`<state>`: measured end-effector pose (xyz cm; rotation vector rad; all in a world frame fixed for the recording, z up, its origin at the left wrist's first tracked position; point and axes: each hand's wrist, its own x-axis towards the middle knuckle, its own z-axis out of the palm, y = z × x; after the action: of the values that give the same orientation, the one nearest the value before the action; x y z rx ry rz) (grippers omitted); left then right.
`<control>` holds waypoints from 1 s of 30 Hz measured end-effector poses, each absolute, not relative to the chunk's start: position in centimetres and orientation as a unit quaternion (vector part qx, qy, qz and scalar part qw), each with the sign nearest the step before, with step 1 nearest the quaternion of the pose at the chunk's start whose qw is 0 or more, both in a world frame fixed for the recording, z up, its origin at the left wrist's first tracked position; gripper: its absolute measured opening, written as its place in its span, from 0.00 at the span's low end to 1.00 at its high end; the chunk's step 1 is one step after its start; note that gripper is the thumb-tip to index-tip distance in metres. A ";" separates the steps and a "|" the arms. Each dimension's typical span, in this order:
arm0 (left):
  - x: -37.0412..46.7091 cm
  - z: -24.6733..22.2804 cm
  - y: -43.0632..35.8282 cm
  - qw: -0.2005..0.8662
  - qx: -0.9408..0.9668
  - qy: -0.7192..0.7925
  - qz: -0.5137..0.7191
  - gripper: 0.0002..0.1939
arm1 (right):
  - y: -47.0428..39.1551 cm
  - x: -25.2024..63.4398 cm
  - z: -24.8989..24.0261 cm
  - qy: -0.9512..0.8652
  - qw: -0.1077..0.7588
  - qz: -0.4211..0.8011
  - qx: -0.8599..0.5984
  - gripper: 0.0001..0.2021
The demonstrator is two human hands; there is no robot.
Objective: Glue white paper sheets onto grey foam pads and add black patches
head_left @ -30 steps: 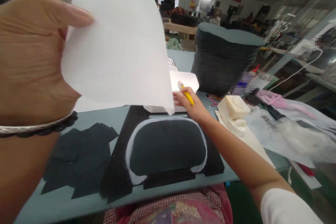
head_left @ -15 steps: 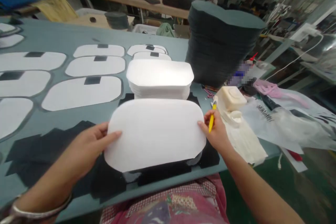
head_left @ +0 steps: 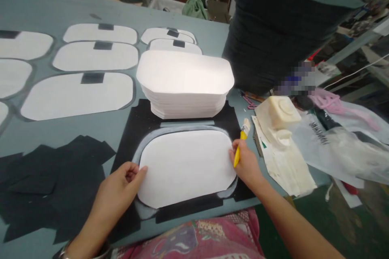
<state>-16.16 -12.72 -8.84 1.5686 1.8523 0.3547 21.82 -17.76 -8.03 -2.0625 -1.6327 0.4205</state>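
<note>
A white rounded panel (head_left: pixel 187 166) lies over a black sheet (head_left: pixel 124 145) that has a grey smeared band round the panel's outline. My left hand (head_left: pixel 123 184) pinches the panel's left edge, thumb on top and the other fingers curled. At its right edge is my right hand (head_left: pixel 246 166), closed round a yellow-handled paintbrush (head_left: pixel 240 149) with its pale bristles pointing up and away; its fingertips also touch the panel. Just beyond stands a stack of white panels (head_left: pixel 185 75) of the same shape.
White panels with dark patches (head_left: pixel 82 97) lie in rows at left. Loose black pieces (head_left: pixel 57 182) are spread at lower left. A tall dark stack (head_left: pixel 273 28) rises at back right. A cream plastic container (head_left: pixel 279 111), stained cloth (head_left: pixel 288 166) and clear plastic bags (head_left: pixel 343 145) lie at right.
Both hands have lowered the white panel toward me onto the black sheet, baring the grey band beyond it. The paintbrush has stayed in my right hand. The view has tilted down.
</note>
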 end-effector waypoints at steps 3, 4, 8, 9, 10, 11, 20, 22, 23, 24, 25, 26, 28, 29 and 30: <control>-16.0 -8.5 -12.1 0.305 0.618 0.720 0.079 0.20 | -17.6 21.7 -8.6 -0.608 0.193 0.131 -0.759 0.08; -16.0 -8.4 -12.0 0.299 0.622 0.721 0.059 0.20 | -17.6 21.7 -8.7 -0.613 0.178 0.124 -0.760 0.08; -15.7 -8.2 -11.8 0.280 0.631 0.724 -0.010 0.19 | -17.5 21.6 -8.8 -0.623 0.125 0.100 -0.766 0.07; -15.6 -8.2 -11.8 0.275 0.632 0.724 -0.022 0.18 | -17.4 21.5 -8.8 -0.623 0.114 0.095 -0.768 0.07; -15.5 -8.2 -11.8 0.270 0.633 0.725 -0.032 0.18 | -17.4 21.5 -8.8 -0.625 0.104 0.091 -0.768 0.07; -15.3 -8.1 -11.8 0.267 0.633 0.725 -0.041 0.18 | -17.4 21.5 -8.8 -0.626 0.096 0.087 -0.769 0.07; -14.6 -7.0 -11.9 0.278 0.629 0.724 -0.058 0.17 | -17.8 21.8 -9.2 -0.623 0.080 0.059 -0.776 0.05; -14.6 -7.0 -12.0 0.280 0.624 0.727 -0.057 0.17 | -17.8 21.8 -9.3 -0.621 0.081 0.057 -0.778 0.06; -14.6 -7.1 -12.1 0.281 0.622 0.729 -0.057 0.17 | -17.9 21.8 -9.2 -0.621 0.082 0.057 -0.777 0.06; -14.6 -7.1 -12.1 0.282 0.620 0.730 -0.057 0.17 | -17.9 21.8 -9.2 -0.622 0.083 0.057 -0.776 0.06; -14.6 -7.1 -12.1 0.282 0.619 0.731 -0.057 0.17 | -17.9 21.8 -9.2 -0.623 0.083 0.057 -0.776 0.06; -14.6 -7.1 -12.1 0.281 0.619 0.731 -0.056 0.17 | -17.9 21.9 -9.2 -0.623 0.083 0.057 -0.775 0.06; -14.5 -7.1 -12.0 0.282 0.623 0.728 -0.054 0.17 | -17.8 21.8 -9.2 -0.619 0.081 0.057 -0.779 0.06; -14.5 -7.1 -12.0 0.283 0.625 0.726 -0.054 0.17 | -17.8 21.8 -9.2 -0.614 0.080 0.057 -0.783 0.06; -14.6 -7.1 -11.9 0.285 0.627 0.723 -0.056 0.17 | -17.7 21.7 -9.1 -0.610 0.079 0.059 -0.786 0.06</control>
<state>-14.56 -11.95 -7.07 1.6768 1.9336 -0.1509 21.67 -17.70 -9.13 -2.3539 -1.8250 0.1757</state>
